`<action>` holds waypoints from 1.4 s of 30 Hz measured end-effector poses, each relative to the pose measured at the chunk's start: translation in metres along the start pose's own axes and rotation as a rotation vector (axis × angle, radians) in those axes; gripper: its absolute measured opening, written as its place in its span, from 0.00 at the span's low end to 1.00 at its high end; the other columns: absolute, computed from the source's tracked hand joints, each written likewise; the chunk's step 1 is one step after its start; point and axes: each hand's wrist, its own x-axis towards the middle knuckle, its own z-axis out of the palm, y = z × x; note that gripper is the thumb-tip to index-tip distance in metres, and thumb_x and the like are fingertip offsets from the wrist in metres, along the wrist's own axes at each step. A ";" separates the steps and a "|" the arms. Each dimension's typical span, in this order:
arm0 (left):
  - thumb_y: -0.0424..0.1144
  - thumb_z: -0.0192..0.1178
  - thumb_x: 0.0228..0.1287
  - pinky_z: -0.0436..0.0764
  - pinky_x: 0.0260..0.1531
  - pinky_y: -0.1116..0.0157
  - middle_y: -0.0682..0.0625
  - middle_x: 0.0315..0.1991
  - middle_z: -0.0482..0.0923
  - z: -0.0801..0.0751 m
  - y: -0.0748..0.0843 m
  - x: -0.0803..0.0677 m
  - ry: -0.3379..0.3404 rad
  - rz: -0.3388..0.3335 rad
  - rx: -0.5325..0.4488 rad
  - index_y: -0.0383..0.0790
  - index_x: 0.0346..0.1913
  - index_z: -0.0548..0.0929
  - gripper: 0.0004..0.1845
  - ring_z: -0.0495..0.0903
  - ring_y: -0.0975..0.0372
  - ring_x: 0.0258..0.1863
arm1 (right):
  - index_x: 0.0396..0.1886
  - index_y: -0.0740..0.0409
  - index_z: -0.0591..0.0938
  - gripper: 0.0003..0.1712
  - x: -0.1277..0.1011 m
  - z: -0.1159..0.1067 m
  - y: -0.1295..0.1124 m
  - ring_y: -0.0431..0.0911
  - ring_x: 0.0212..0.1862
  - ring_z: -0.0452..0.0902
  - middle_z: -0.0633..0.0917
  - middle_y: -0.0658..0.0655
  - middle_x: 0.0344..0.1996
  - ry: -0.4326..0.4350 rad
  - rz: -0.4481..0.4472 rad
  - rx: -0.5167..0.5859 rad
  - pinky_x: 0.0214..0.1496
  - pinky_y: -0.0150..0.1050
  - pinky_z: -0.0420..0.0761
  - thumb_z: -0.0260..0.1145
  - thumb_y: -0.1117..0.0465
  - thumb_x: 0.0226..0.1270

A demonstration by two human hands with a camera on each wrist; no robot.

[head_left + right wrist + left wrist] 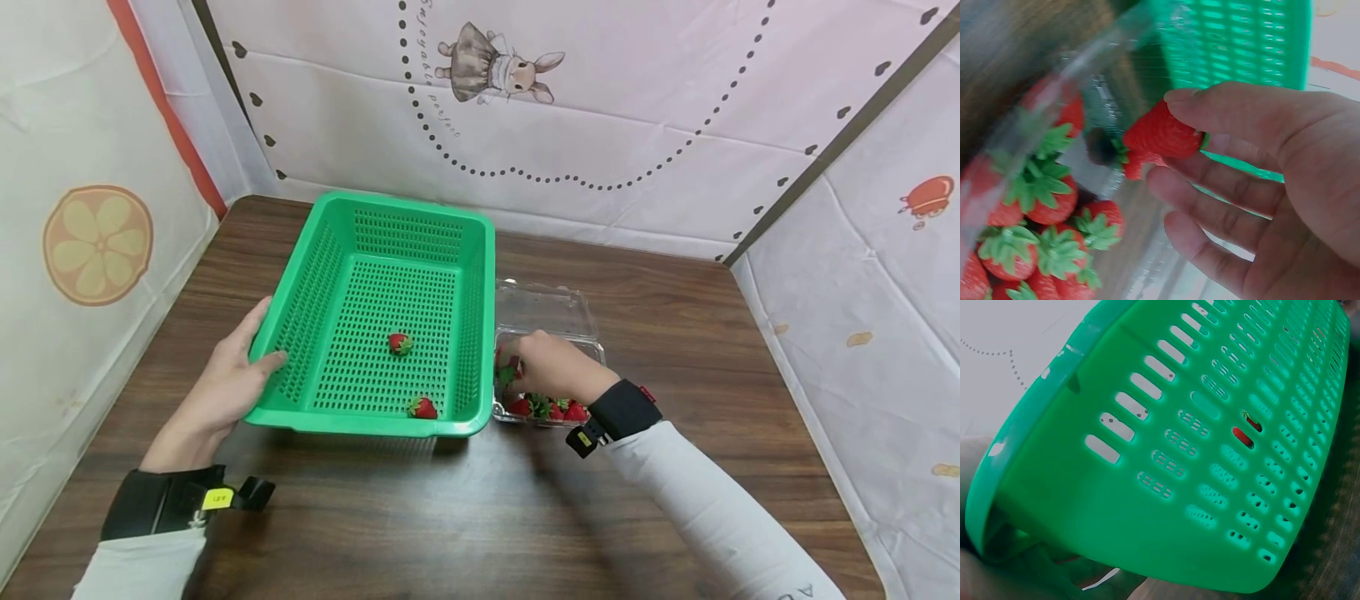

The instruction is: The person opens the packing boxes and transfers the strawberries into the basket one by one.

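Note:
With thumb over the rim, my left hand (225, 379) grips the left front corner of a green plastic basket (367, 423). In the left wrist view the perforated basket wall (1116, 512) fills most of the picture. Two strawberries lie inside, one near the middle (398, 343) and one by the front wall (423, 407). My right hand (551, 362), over a clear plastic box, pinches a strawberry (1166, 132) between thumb and fingers. Another strawberry (1137, 165) shows just beyond it. Several more strawberries (1054, 250) with green leaves sit in the box.
The clear box's lid (543, 308) stands open toward the back, right beside the basket. All this is on a dark wooden table (690, 350). Printed cloth (600, 100) hangs behind the table and along both sides.

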 end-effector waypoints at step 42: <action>0.36 0.39 0.76 0.75 0.44 0.60 0.35 0.76 0.48 0.000 0.002 0.000 0.007 -0.019 0.025 0.64 0.76 0.31 0.38 0.60 0.40 0.68 | 0.19 0.49 0.58 0.23 0.088 -0.033 -0.082 0.40 0.21 0.45 0.51 0.47 0.19 -0.179 -0.040 -0.101 0.29 0.34 0.52 0.61 0.56 0.69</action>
